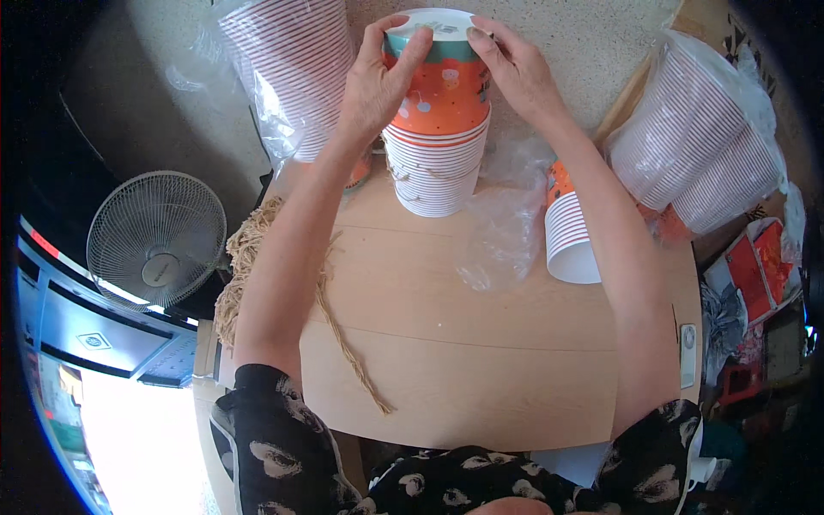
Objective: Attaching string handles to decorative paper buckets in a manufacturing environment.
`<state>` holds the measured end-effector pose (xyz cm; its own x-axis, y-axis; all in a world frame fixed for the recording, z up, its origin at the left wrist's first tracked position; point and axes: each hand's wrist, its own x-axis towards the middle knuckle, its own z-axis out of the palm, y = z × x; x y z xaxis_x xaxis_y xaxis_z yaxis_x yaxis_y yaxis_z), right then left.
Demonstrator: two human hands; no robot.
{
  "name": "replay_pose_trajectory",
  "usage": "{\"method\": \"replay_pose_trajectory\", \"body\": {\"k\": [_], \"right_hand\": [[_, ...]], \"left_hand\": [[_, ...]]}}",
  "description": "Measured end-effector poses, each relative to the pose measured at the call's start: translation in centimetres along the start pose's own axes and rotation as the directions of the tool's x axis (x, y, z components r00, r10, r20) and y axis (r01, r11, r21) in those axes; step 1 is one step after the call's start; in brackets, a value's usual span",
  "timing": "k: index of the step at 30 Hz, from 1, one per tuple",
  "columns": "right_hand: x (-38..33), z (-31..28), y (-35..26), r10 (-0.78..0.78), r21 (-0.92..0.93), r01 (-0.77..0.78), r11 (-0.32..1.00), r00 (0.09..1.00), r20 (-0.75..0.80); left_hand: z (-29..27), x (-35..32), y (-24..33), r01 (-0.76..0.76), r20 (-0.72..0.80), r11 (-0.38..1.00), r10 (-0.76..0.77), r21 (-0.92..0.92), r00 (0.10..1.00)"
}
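Note:
A tall stack of nested paper cups [435, 172] stands upside down at the far side of the table. The topmost orange cup [442, 99] has a teal band around its white base, which faces up. My left hand [384, 81] grips it from the left, thumb by the base edge and fingers around the side. On the opposite side my right hand [518, 77] holds the same cup, its thumb near the base edge. Tan twine loops show beside the stacked rims. A shorter cup stack [571, 236] lies on its side near my right forearm, which partly covers it.
Plastic-wrapped cup stacks stand at the back left [292, 73] and right [687, 129]. Crumpled clear plastic [506, 227] lies on the wooden table [481, 378]. A bundle of tan twine [249, 249] hangs at the left edge, with a loose strand [348, 348] nearby. A fan [159, 240] stands left.

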<state>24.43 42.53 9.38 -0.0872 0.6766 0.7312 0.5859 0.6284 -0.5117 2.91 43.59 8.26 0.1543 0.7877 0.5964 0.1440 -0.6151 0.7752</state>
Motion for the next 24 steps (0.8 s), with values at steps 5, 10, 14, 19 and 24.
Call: {"method": "replay_pose_trajectory", "body": {"k": [5,10,14,19,24], "right_hand": [[-0.3,0.8,-0.1,-0.022,0.014,0.023,1.0,1.0,-0.022],[-1.4,-1.0,-0.7,0.053,-0.028,-0.053,0.998,0.998,0.012],[-7.9,-8.9,-3.4,0.014,0.079,-0.005,0.997,0.993,-0.115],[-24.7,-17.3,-1.6,0.19,-0.32,-0.375,0.87,0.855,-0.483],[-33.2,-15.6,3.4,0.428,-0.217,-0.551,0.806,0.795,-0.429]], "left_hand": [[-0.1,-0.1,-0.6,-0.17,-0.054,0.985,0.172,0.04,0.984],[0.3,0.1,-1.0,-0.034,-0.023,0.996,0.032,-0.08,0.999],[1.1,-5.8,-2.1,-0.228,-0.263,0.968,0.248,0.103,0.932],[9.7,-19.7,-4.0,-0.16,0.107,0.985,0.167,-0.07,0.98],[18.0,-23.9,-1.1,-0.063,0.183,0.995,0.076,-0.074,0.98]]}}
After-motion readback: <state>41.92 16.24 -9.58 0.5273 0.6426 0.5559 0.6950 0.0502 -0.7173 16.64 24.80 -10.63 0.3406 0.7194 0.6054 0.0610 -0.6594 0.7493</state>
